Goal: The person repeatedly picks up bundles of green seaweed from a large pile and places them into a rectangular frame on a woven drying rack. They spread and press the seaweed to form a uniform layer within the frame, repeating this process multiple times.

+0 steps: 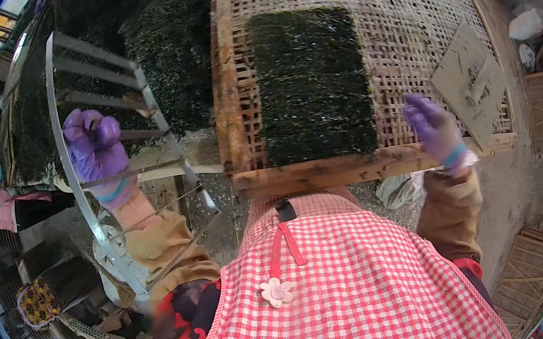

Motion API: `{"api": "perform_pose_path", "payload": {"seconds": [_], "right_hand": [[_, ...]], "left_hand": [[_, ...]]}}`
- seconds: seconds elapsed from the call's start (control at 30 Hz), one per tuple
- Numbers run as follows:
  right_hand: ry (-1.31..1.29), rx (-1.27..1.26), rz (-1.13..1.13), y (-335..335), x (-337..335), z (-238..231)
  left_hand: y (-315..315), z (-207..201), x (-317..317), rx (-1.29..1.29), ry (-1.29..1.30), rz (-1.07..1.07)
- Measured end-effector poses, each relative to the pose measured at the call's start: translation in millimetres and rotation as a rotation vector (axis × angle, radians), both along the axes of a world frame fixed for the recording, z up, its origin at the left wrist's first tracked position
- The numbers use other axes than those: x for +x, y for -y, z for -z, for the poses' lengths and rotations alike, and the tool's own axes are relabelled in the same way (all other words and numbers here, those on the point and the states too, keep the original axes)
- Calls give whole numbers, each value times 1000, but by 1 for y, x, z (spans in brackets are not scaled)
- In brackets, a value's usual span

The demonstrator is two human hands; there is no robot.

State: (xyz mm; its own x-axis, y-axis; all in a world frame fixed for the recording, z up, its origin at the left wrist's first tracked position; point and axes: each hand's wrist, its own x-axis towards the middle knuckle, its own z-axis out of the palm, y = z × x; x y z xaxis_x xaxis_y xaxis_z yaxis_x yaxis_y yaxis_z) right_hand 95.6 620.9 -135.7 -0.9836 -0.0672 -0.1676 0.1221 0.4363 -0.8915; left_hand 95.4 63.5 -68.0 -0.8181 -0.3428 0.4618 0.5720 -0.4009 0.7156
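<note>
Purple glove material covers the left hand (pixel 96 152), whose fingers (pixel 105 130) curl into a fist, closed on a metal frame (pixel 55 109) at left of the frame of view. Across the picture, the right hand (pixel 431 127), also in purple, tilts toward the upper left, its fingers (pixel 422 110) extended and blurred; whether they are together or apart, I cannot tell. It hangs at the near edge of a woven rack (pixel 403 11), right of centre, and contact with it is unclear. Both wrists carry a blue-green band. The left forearm, in a tan sleeve (pixel 158 242), slants up and leftward, with thin strips of the metal frame crossing before it; the right forearm rises nearly upright from the lower right.

Between the hands, at upper centre, a dark green rectangular sheet (pixel 312 83) lies flat on the rack. A grey board (pixel 464 76) rests just beside the right hand. More dark green material (pixel 169 50) fills the upper left. A checked red-and-white apron (pixel 341 287) spans the bottom centre.
</note>
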Motion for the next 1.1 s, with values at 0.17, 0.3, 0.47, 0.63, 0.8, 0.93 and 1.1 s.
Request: {"api": "perform_pose_path", "payload": {"seconds": [0.17, 0.3, 0.47, 0.63, 0.8, 0.93, 1.1], "right_hand": [[85, 643, 744, -210, -41, 38], [189, 876, 846, -283, -105, 61], [299, 1019, 662, -271, -166, 76], [258, 944, 579, -289, -171, 93], [-18, 640, 536, -165, -102, 35], [-249, 671, 424, -12, -65, 9], [-292, 811, 173, 132, -77, -11]], "left_hand": [[35, 28, 32, -60, 240, -49], [-23, 18, 48, -186, 223, -152], [-34, 12, 79, -190, 367, -238], [-51, -10, 94, -185, 307, -211], [-6, 14, 104, -212, 255, -222], [38, 17, 101, -175, 215, -67], [88, 20, 80, -149, 226, -76]]}}
